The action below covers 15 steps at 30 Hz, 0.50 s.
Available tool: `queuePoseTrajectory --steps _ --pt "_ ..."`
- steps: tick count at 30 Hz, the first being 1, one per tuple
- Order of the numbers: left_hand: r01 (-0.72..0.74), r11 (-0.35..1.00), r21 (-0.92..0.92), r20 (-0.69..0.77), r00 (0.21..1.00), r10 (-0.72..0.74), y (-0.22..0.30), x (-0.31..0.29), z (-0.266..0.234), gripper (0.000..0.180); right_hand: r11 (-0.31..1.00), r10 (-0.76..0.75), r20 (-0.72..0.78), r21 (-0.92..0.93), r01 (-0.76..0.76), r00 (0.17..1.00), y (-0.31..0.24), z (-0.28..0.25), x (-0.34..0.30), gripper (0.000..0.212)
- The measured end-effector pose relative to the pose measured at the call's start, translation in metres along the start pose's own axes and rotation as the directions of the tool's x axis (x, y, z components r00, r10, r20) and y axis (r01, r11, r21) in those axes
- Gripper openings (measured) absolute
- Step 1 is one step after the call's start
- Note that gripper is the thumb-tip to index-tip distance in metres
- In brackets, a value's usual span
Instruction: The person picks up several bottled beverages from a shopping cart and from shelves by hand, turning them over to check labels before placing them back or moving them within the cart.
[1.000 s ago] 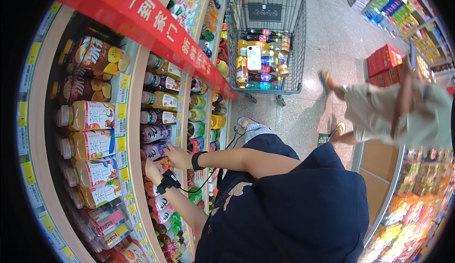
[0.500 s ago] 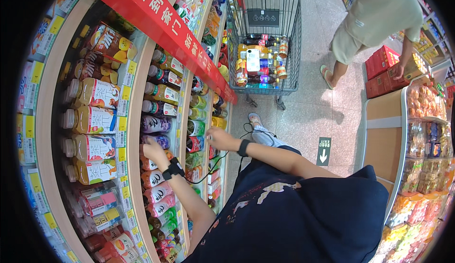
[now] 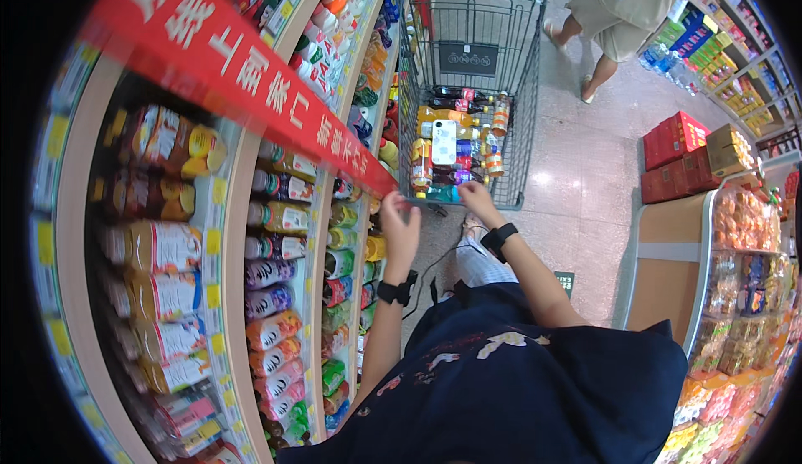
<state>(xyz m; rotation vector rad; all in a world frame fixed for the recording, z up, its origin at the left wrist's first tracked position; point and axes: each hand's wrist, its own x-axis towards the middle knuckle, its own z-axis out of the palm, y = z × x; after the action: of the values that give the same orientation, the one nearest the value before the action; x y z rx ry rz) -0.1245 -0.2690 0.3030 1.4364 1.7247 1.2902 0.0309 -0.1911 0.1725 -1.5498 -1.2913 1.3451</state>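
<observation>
Both my hands are at the near end of a grey wire shopping cart (image 3: 535,88). My right hand (image 3: 480,202) has its fingers curled on the cart's near rim, beside a teal-labelled bottle (image 3: 443,192) lying inside. My left hand (image 3: 402,232) is at the rim's left corner, thumb and fingers apart, with nothing seen in it. Black bands wrap both wrists. Several drink bottles lie in the cart, among them an orange-and-red-labelled bottle (image 3: 422,163). A white phone-like slab with a camera patch (image 3: 444,142) rests on top of them.
Shelves of drinks line the left, holding purple-labelled bottles (image 3: 271,273) and tea bottles (image 3: 171,293). A red banner (image 3: 251,71) slants above them. On the right stand a display of packaged snacks (image 3: 735,272) and red boxes (image 3: 672,142). Another person (image 3: 626,5) walks at the far right.
My hands have left the shelf and moved right to the cart, which now appears nearer. My left hand's fingers have spread. The other person has moved farther off.
</observation>
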Motion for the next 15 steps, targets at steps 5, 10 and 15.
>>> queuePoseTrajectory --steps 5,10,15 --pt "0.254 0.963 0.090 0.183 0.946 -0.266 -0.081 0.058 0.069 0.034 0.937 0.288 0.119 0.172 -0.305 0.950 0.012 0.002 0.077 0.022" --pt "0.527 0.828 0.191 0.097 0.830 -0.550 -0.129 0.100 0.097 0.031 0.971 0.228 0.229 -0.121 -0.205 0.946 0.017 0.040 0.120 0.039" --pt "0.526 0.823 0.213 0.071 0.832 -0.550 -0.113 0.116 0.111 0.030 0.835 0.541 0.327 -0.321 -0.447 0.775 0.053 0.079 0.170 0.075"
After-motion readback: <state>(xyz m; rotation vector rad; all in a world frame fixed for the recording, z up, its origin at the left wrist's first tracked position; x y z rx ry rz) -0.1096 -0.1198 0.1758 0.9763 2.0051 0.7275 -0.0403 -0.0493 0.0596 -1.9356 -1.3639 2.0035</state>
